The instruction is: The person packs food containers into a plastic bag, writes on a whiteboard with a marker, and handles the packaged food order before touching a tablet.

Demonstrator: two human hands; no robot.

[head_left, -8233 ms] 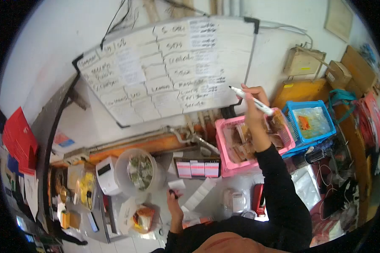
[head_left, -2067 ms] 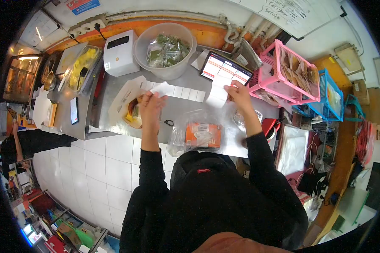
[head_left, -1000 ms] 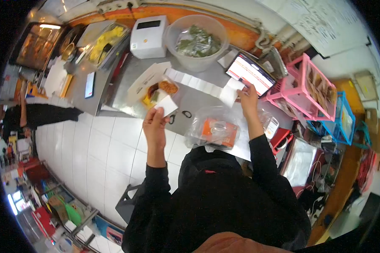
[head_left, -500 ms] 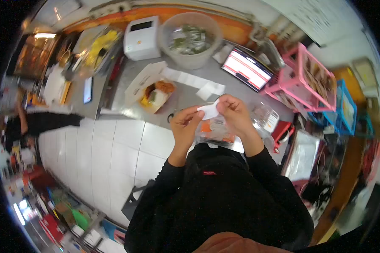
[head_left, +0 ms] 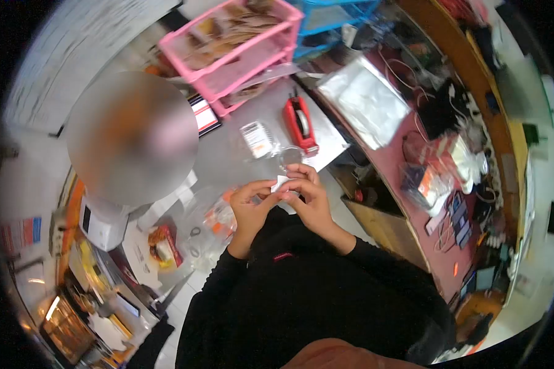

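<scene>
Partly hidden, a white slip in left hand and right hand, both closely pinched.

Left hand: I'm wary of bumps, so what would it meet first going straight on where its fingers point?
Past the white slip between them, the left hand would probably meet the right hand first; depth is unclear.

a wide head-worn view faces forward and down, close above left hand and right hand.
</scene>
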